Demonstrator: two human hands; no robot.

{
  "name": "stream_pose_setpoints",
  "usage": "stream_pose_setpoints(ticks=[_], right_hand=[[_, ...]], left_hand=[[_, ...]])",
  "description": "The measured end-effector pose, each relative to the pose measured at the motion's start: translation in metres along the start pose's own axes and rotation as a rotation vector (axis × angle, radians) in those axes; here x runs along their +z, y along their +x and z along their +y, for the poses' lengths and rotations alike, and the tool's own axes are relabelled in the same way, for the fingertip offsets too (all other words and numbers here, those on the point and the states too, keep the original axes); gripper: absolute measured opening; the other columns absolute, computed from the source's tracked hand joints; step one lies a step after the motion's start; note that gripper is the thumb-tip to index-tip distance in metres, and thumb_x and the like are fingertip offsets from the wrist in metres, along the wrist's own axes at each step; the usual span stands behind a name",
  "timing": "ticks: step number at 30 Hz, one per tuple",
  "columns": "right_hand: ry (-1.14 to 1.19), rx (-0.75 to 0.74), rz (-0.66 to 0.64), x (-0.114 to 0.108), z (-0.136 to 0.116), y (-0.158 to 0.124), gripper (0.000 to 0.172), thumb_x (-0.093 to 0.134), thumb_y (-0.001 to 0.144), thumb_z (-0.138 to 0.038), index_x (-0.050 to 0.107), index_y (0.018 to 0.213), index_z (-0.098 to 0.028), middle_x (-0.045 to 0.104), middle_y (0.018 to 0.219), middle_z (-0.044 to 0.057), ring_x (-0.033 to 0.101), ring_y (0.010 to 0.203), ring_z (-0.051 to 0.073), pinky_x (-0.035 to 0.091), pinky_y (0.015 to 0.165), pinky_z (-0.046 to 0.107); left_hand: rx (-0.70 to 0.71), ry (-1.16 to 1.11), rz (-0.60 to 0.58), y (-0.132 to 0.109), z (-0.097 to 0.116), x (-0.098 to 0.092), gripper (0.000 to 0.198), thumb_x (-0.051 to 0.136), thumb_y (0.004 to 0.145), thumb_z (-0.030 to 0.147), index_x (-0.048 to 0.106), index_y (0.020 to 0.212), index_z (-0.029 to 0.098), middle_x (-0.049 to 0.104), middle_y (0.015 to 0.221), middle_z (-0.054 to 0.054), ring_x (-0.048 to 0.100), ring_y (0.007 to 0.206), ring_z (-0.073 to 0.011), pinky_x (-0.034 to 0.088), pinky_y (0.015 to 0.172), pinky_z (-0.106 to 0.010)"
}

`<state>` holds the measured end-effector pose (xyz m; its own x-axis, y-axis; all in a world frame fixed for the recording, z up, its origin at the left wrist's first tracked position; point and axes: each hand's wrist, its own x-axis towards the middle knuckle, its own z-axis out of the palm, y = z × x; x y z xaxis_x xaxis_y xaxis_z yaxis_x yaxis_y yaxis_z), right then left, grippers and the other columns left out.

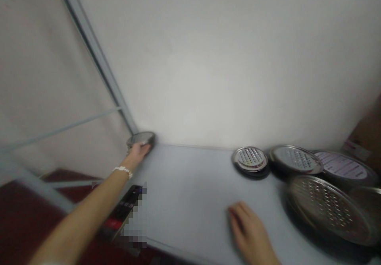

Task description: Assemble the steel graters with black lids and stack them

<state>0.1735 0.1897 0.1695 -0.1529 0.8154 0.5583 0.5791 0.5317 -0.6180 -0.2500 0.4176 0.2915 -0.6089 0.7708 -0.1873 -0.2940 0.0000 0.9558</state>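
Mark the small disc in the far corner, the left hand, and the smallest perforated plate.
small disc [142, 138]: head view, on its top face.
left hand [139, 152]: head view, on the back of the hand.
smallest perforated plate [250, 157]: head view, on its perforated centre.

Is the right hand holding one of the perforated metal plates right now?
No, the right hand lies flat on the bare white table, apart from the nearest perforated metal plate.

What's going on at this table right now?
A person's left hand reaches to the far left corner of the white table, fingers on a small round metal dish; blur hides whether it grips. The right hand rests palm down on the table, near several perforated metal discs. A remote lies by the left arm.
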Motion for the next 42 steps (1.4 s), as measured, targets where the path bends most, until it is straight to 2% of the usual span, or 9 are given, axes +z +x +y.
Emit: stream_pose_setpoints(ticks=[6, 12, 14, 18, 22, 27, 33, 37, 42], right_hand=[[-0.018, 0.028, 0.000, -0.001, -0.002, 0.000, 0.020, 0.045, 0.096, -0.015, 0.062, 0.093, -0.023, 0.064, 0.085, 0.005, 0.064, 0.078, 0.019, 0.053, 0.070, 0.030], [-0.225, 0.065, 0.143, -0.014, 0.020, 0.021, 0.027, 0.047, 0.094, -0.014, 0.058, 0.117, -0.021, 0.063, 0.111, 0.012, 0.062, 0.104, 0.026, 0.054, 0.088, 0.041], [-0.364, 0.104, 0.132, -0.023, 0.031, 0.039, 0.035, 0.050, 0.090, -0.013, 0.056, 0.124, -0.017, 0.060, 0.119, 0.017, 0.058, 0.110, 0.031, 0.053, 0.090, 0.047], [-0.594, 0.233, 0.129, -0.035, 0.051, 0.069, 0.040, 0.057, 0.084, -0.009, 0.058, 0.124, -0.011, 0.058, 0.123, 0.023, 0.053, 0.116, 0.039, 0.048, 0.093, 0.052], [-0.675, 0.249, 0.120, -0.031, 0.063, 0.075, 0.027, 0.061, 0.084, -0.016, 0.063, 0.111, -0.014, 0.059, 0.119, 0.022, 0.051, 0.113, 0.039, 0.048, 0.090, 0.052], [-0.630, 0.198, 0.130, -0.030, 0.068, 0.071, 0.023, 0.064, 0.088, -0.032, 0.064, 0.106, -0.018, 0.060, 0.113, 0.018, 0.051, 0.109, 0.037, 0.048, 0.088, 0.050], [-0.367, 0.211, 0.124, -0.034, 0.071, 0.071, 0.032, 0.050, 0.098, -0.045, 0.063, 0.081, -0.022, 0.058, 0.092, 0.008, 0.057, 0.093, 0.027, 0.050, 0.087, 0.043], [-0.296, 0.164, 0.078, -0.032, 0.072, 0.071, 0.023, 0.048, 0.098, -0.034, 0.060, 0.083, -0.021, 0.058, 0.096, 0.009, 0.056, 0.095, 0.027, 0.049, 0.089, 0.043], [-0.310, 0.138, 0.019, -0.030, 0.076, 0.083, 0.013, 0.050, 0.092, -0.020, 0.057, 0.081, -0.022, 0.058, 0.095, 0.009, 0.056, 0.095, 0.026, 0.050, 0.088, 0.040]], left_hand=[[-0.183, 0.099, 0.002, -0.016, -0.010, 0.003, 0.013, 0.050, 0.099, 0.015, 0.062, 0.098, 0.011, 0.067, 0.083, -0.006, 0.063, 0.064, -0.0114, 0.049, 0.056, -0.019], [-0.273, 0.230, -0.259, -0.066, -0.034, 0.021, 0.009, 0.062, 0.088, 0.008, 0.065, 0.081, 0.011, 0.072, 0.078, -0.010, 0.067, 0.060, -0.0160, 0.051, 0.053, -0.021], [-0.219, 0.338, -0.443, -0.087, -0.041, 0.025, 0.000, 0.068, 0.085, 0.012, 0.068, 0.084, 0.011, 0.074, 0.083, -0.011, 0.069, 0.065, -0.0175, 0.053, 0.058, -0.022], [-0.089, 0.557, -0.747, -0.126, -0.051, 0.034, 0.029, 0.082, 0.074, 0.036, 0.070, 0.089, 0.014, 0.076, 0.087, -0.011, 0.070, 0.070, -0.0206, 0.053, 0.064, -0.027], [0.006, 0.649, -0.931, -0.156, -0.058, 0.048, 0.042, 0.078, 0.071, 0.053, 0.068, 0.086, 0.015, 0.075, 0.086, -0.011, 0.069, 0.071, -0.0208, 0.050, 0.065, -0.027], [0.132, 0.669, -1.093, -0.177, -0.080, 0.076, 0.037, 0.066, 0.079, 0.052, 0.065, 0.090, 0.017, 0.073, 0.085, -0.008, 0.067, 0.070, -0.0186, 0.049, 0.066, -0.028], [0.446, 0.770, -0.961, -0.188, -0.123, 0.115, 0.030, 0.058, 0.084, 0.042, 0.062, 0.100, 0.017, 0.071, 0.098, -0.009, 0.067, 0.088, -0.0222, 0.051, 0.082, -0.034], [0.438, 0.710, -0.961, -0.187, -0.147, 0.131, 0.033, 0.057, 0.086, 0.034, 0.057, 0.114, 0.016, 0.068, 0.111, -0.012, 0.067, 0.088, -0.0203, 0.052, 0.083, -0.033], [0.367, 0.705, -0.948, -0.170, -0.165, 0.136, 0.036, 0.055, 0.087, 0.031, 0.053, 0.119, 0.015, 0.069, 0.099, -0.009, 0.064, 0.067, -0.0144, 0.051, 0.063, -0.026]])
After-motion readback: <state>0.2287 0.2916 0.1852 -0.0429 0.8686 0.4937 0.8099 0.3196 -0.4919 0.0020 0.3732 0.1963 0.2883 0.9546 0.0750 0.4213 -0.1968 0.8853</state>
